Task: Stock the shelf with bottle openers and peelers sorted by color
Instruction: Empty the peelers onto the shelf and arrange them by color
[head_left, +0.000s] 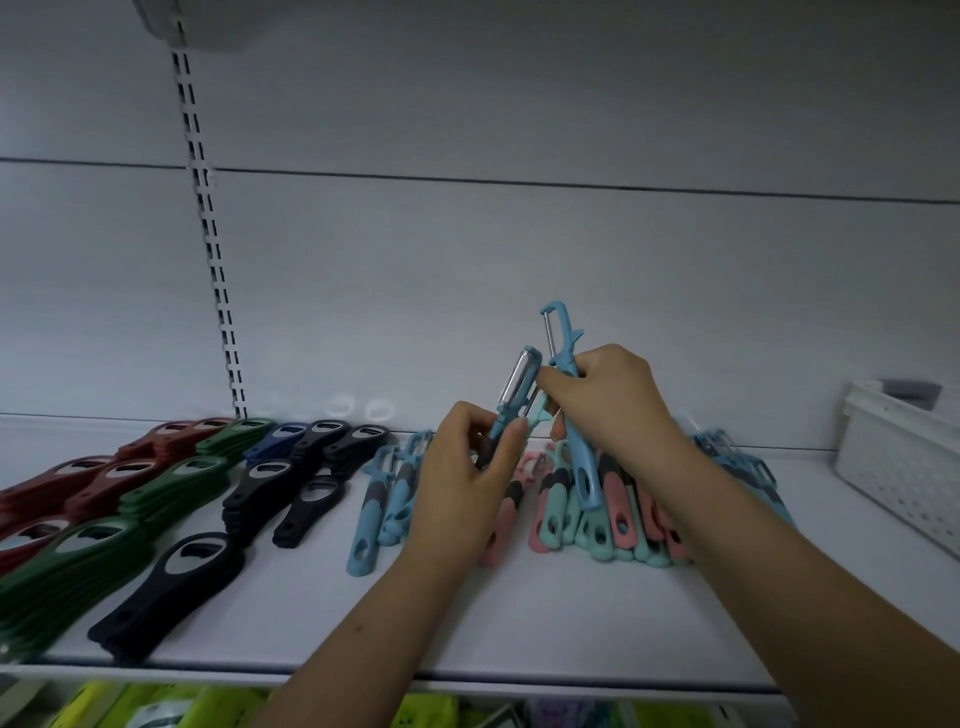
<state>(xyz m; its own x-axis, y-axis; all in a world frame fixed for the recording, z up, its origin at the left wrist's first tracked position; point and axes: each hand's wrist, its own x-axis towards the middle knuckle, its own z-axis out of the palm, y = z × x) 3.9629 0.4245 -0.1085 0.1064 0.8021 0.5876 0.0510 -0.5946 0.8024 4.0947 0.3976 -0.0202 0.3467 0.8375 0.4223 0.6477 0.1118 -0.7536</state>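
Left hand: the left hand (462, 467) is gripping a blue peeler with a dark handle (506, 415), its fingers curling round the handle and the blade pointing up; it is probably being held clear of the pile so its color can be judged.

Right hand: the right hand (605, 397) is holding an all-blue peeler (569, 405) upright, fingers closing round its upper handle, with what looks like a mint one tucked beside it, though I cannot tell for sure.

Mixed pile: pink and mint peelers (608, 512) are lying jumbled under the right hand, apparently not yet sorted.

Blue group: blue peelers (387, 499) are lying side by side just left of the left hand, likely where the held ones belong.

Bottle openers: red openers (67, 488), green openers (156, 493) and black openers (283, 493) are sitting in stacked rows by color at the left, seemingly finished.

Shelf: the white shelf (519, 613) is carrying everything, with a white basket (904, 467) standing at its right end.

Room: lighting is running dim; a slotted upright (213, 260) is rising against the pale back panel, and yellow-green goods (156, 709) are showing on the level below.
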